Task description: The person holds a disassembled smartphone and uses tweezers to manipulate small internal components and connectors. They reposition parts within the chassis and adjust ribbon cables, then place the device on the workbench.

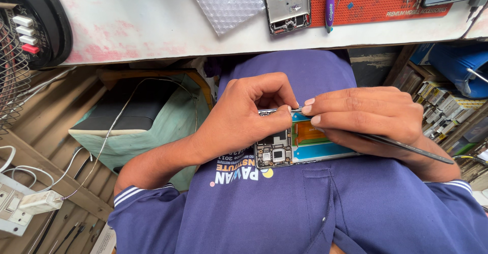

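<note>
A: You are holding the opened phone (292,145) against your purple shirt (284,208), just below the edge of the white bench (168,28). Your left hand (244,117) is curling over the phone's upper left corner, the fingers bent tight and the thumb pressing along its top edge.

B: And the other hand?

A: Your right hand (366,114) is lying across the phone's right side, pinching thin metal tweezers (406,150) between thumb and fingers (the fingers are nearly closed on the shaft). The tip is meeting the phone's top edge right beside your left thumb; I cannot tell whether it is gripping anything. The long handle is sticking out to the right of the phone, past your wrist.

B: What is showing inside the phone?

A: Its back is off: a dark circuit board is sitting at the left end, and an orange flex ribbon is lying over a blue panel to the right of it.

B: Anything above it?

A: 1 bare phone frame (286,4) is resting on the bench above the phone, with a sheet of bubble wrap (223,2) to its left and a red mat (376,0) to its right.
</note>
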Motion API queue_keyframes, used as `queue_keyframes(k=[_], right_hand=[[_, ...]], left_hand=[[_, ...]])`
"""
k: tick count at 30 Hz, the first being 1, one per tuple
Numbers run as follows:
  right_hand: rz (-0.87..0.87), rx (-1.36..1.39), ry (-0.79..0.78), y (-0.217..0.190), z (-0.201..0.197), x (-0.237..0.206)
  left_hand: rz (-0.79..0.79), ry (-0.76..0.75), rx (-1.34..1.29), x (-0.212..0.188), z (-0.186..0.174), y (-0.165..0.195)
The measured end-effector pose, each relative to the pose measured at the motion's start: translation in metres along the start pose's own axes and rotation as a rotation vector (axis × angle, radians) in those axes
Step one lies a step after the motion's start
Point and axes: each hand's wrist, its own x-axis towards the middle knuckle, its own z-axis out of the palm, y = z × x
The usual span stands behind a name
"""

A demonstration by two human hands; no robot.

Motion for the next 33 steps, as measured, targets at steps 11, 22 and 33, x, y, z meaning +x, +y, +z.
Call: queue_keyframes(k=[11,22,33], right_hand=[[0.107,0.073,0.004,-0.003,-0.002,-0.006],[0.329,-0.066,0.396,0.057,-0.017,-0.032],[0.288,-0.544,0.446,0.138,-0.017,-0.024]], left_hand=[[0.0,0.0,0.029,0.001,-0.001,0.001],[-0.043,0.019,0.0,0.0,-0.004,-0.005],[-0.015,0.052,-0.072,0.005,-0.008,-0.011]])
